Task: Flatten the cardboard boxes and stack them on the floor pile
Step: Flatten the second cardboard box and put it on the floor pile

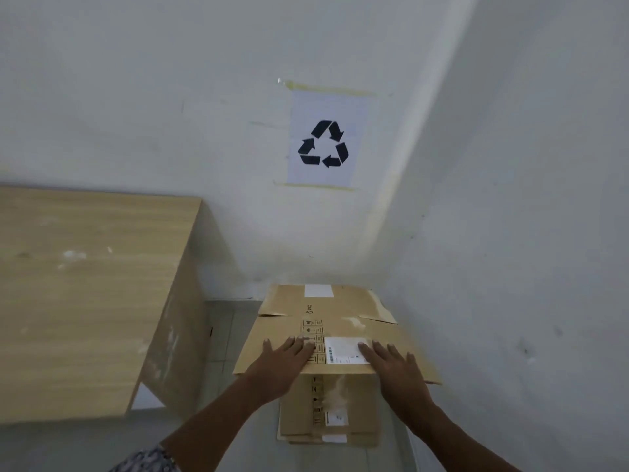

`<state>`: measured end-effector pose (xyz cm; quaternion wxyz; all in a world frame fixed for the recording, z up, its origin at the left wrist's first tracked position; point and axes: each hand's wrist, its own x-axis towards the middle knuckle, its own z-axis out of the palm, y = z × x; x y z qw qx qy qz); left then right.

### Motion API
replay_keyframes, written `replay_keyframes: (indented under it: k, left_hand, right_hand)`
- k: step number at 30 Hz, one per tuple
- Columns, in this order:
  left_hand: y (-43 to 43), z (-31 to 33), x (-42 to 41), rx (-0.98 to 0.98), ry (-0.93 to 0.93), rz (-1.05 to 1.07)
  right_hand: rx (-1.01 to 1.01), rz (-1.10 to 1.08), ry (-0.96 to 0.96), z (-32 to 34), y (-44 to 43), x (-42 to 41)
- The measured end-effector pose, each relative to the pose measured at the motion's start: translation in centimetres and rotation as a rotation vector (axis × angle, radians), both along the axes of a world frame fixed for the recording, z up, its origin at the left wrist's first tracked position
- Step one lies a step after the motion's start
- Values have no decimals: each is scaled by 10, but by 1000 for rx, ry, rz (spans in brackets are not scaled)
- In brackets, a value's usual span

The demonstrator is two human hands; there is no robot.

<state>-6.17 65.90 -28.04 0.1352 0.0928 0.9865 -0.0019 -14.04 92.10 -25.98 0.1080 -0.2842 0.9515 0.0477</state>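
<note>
You're pressing both palms flat on the flattened box (335,330), fingers spread, nothing gripped: left hand (282,361) over the printed symbols, right hand (394,364) at the edge of the white label (345,350). The box is lying on top of the floor pile (328,410), in the corner below the recycling sign (323,141), right of the wooden table (92,284). Its far flaps are reaching the wall; its near edge is sitting under your wrists, while the pile is sticking out toward you past that edge. Long axes look crossed, box wider left-right. Both hands look equally near. My read: it needs squaring to the pile's near edge.
</note>
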Motion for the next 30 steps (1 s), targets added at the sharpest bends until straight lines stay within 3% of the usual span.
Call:
replay_keyframes:
  k: [17,30]
  left_hand:
    - [70,-369,-26,48,23,96]
    - [98,-466,-40,76,-74,131]
  right_hand:
    - [-39,25,44,-366,58,-32]
    - [-33,-13,-79,-471,85,-43]
